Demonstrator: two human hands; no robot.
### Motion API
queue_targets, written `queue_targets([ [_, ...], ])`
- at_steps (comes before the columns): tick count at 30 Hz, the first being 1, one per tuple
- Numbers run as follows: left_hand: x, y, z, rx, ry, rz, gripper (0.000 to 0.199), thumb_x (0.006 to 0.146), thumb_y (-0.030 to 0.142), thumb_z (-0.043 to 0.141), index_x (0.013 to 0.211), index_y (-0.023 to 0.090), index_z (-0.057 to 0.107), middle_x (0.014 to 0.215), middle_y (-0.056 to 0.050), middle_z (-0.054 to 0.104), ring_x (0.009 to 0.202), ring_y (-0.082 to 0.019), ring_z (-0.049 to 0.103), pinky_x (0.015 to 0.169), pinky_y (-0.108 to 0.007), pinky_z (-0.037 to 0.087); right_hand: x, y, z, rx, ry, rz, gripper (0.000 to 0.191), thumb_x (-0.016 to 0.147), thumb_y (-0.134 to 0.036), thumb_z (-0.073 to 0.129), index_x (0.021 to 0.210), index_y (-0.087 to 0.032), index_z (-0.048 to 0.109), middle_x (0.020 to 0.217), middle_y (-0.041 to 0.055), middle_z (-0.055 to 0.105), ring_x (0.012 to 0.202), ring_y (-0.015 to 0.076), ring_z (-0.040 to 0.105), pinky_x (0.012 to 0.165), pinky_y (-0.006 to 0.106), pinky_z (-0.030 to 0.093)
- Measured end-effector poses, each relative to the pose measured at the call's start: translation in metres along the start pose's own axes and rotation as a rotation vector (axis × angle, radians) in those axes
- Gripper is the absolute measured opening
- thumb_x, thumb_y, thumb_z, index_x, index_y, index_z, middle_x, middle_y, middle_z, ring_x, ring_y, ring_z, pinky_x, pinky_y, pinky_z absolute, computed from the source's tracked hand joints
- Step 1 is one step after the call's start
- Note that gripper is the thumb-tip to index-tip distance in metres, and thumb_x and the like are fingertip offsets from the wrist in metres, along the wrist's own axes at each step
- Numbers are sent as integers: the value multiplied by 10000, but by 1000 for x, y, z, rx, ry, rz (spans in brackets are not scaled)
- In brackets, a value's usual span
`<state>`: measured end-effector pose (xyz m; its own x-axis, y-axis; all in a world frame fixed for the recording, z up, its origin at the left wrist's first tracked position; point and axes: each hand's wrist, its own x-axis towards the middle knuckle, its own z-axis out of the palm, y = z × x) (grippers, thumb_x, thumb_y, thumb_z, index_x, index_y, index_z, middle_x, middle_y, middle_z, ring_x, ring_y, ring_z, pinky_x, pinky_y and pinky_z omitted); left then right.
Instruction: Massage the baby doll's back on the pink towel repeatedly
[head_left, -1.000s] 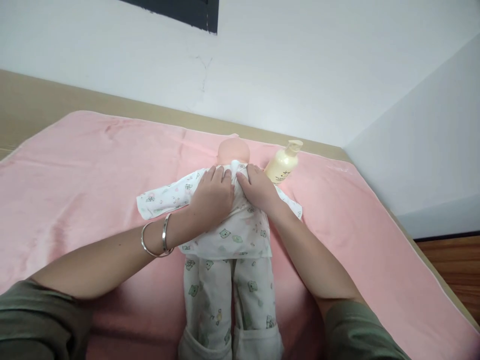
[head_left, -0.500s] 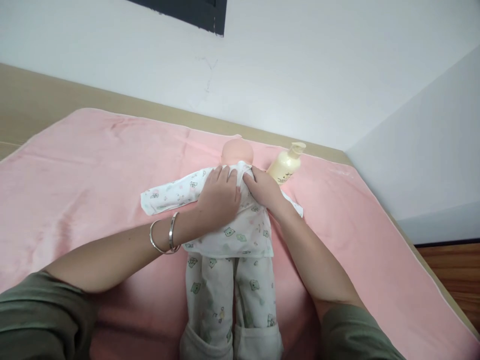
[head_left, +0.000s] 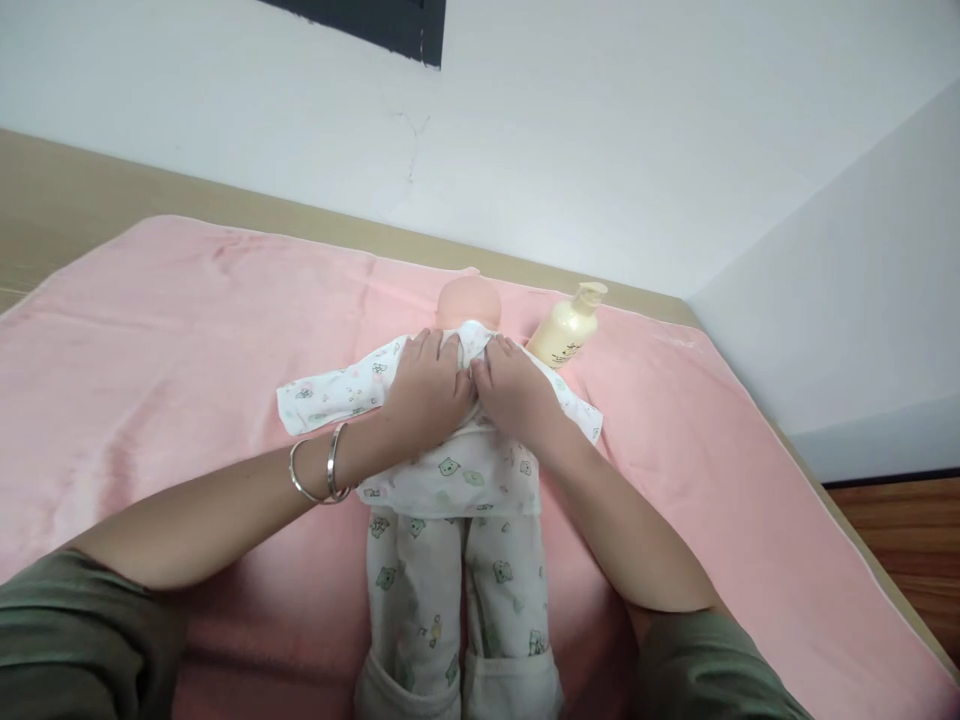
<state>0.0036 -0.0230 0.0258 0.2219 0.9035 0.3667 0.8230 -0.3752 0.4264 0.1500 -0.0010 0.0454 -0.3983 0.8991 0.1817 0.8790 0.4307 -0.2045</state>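
Observation:
A doll in a white printed top [head_left: 450, 480] and matching trousers [head_left: 502, 590] lies on a pink blanket [head_left: 247, 330], its smooth round head [head_left: 469, 302] away from me. My left hand [head_left: 431, 390] rests flat on the left of the doll's upper chest, fingers extended. Beside it, my right hand [head_left: 517, 390] lies on the right of the chest, its thumb near my left hand's fingers. Both palms are pressed on the cloth, holding nothing that I can see. The sleeves spread out to either side.
A pale yellow pump bottle [head_left: 566, 330] lies tilted on the blanket, right of the doll's head. Behind the blanket runs a beige surface edge [head_left: 300, 212] along a white wall. Brown wood [head_left: 900, 530] shows at the far right.
My right hand has turned and come down flatter on the chest, its fingers now alongside my left hand. My left hand has shifted slightly left with the view.

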Motion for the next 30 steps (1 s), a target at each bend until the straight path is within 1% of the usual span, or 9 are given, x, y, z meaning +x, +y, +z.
queue_targets([
  [4,-11,13,-3,79,6,32,413,921,199,391,1305,94,499,1403,-216,506,1360,-369,422,1131,-564,366,25,24,1,85,-66,112,380,1040,-298,291,1115,-96,604,1114,181,679,1062,295,610,1011,442,479],
  [7,3,4,-6,51,-47,18,306,890,195,393,1117,106,577,1197,-201,605,1157,-336,551,1026,-505,458,25,21,2,17,-68,78,413,1032,-275,277,1158,-46,598,1161,226,661,1134,320,591,1053,474,449],
  [10,18,-10,-4,29,-91,-107,190,877,201,376,878,174,564,902,-152,641,882,-307,593,848,-477,500,8,5,3,-56,-46,-11,489,1014,-260,293,1296,64,525,1315,312,582,1294,381,511,1133,535,379],
  [12,21,-15,2,70,-32,-146,195,883,198,359,874,186,553,891,-152,646,882,-317,592,857,-489,482,-3,-4,5,-65,-11,-71,552,1004,-257,299,1399,110,419,1446,348,471,1401,410,412,1171,566,332],
  [14,19,-14,8,116,47,-117,214,885,178,350,923,178,561,952,-162,652,947,-326,590,905,-489,463,-8,-8,6,-45,8,-92,573,993,-245,303,1438,111,368,1510,346,396,1452,413,343,1192,571,304],
  [16,15,-12,11,114,77,-98,223,897,180,351,953,179,566,980,-154,656,969,-320,589,914,-473,462,-4,-5,7,-6,4,-71,525,974,-217,313,1398,66,436,1473,308,457,1424,389,382,1189,542,321],
  [19,12,-10,11,80,72,-116,231,921,223,360,979,176,578,1008,-146,662,981,-313,586,924,-465,468,10,6,9,44,15,35,402,961,-236,344,1228,-34,567,1259,233,618,1245,353,520,1117,515,402],
  [23,13,-11,9,52,65,-123,264,938,253,360,1029,160,589,1058,-149,663,1005,-312,580,952,-472,467,20,13,10,95,46,139,272,961,-301,383,1050,-139,583,1082,173,661,1046,326,570,1001,498,464],
  [30,14,-11,9,38,63,-131,212,926,250,392,987,190,586,1039,-134,665,1017,-313,588,937,-466,471,15,8,9,76,45,137,275,969,-293,389,1076,-121,576,1090,175,660,1036,316,578,967,450,456],
])
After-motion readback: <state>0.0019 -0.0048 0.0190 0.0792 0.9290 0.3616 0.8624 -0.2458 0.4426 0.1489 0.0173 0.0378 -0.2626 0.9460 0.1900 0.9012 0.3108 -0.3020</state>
